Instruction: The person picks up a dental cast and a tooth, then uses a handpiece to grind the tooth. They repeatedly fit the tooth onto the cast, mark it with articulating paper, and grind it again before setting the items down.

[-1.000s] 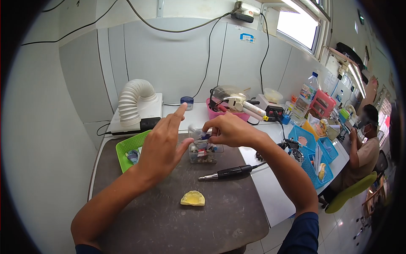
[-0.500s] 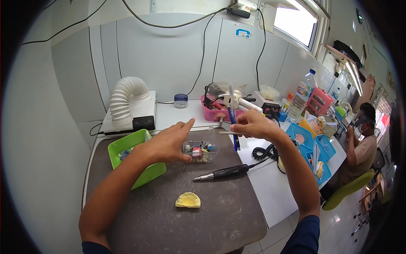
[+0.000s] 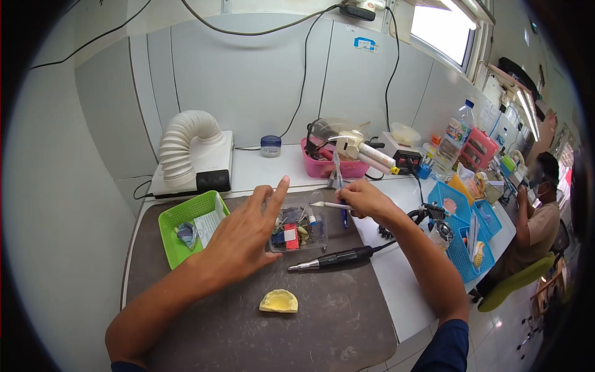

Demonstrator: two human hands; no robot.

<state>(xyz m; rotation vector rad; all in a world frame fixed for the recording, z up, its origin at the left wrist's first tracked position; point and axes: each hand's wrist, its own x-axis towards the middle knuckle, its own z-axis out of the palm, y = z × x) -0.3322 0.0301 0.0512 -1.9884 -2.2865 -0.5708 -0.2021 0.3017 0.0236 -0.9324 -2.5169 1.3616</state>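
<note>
My left hand (image 3: 243, 232) is open, fingers spread, over the left side of a clear plastic box (image 3: 317, 243) that holds small burs and polishing bits. My right hand (image 3: 367, 197) is closed on a slim blue pen-like tool (image 3: 344, 217), upright, and a thin white stick (image 3: 328, 204) that points left. Both stand over the back right part of the box. In front of the box lies a black handpiece (image 3: 338, 258) with a metal tip, pointing left. Nearer to me, a yellow plaster dental model (image 3: 279, 301) rests on the brown mat.
A green basket (image 3: 176, 257) is at left, behind it a white unit with a ribbed hose (image 3: 180, 146). A pink basket (image 3: 325, 167) of tools stands at the back. Blue baskets (image 3: 458, 251) and a water bottle (image 3: 455, 133) are at right. A person (image 3: 539, 211) sits beyond.
My right hand has come down and slightly left with the pen-like tool and stick. My left hand has shifted a little, fingers spreading more. The view has tilted slightly.
</note>
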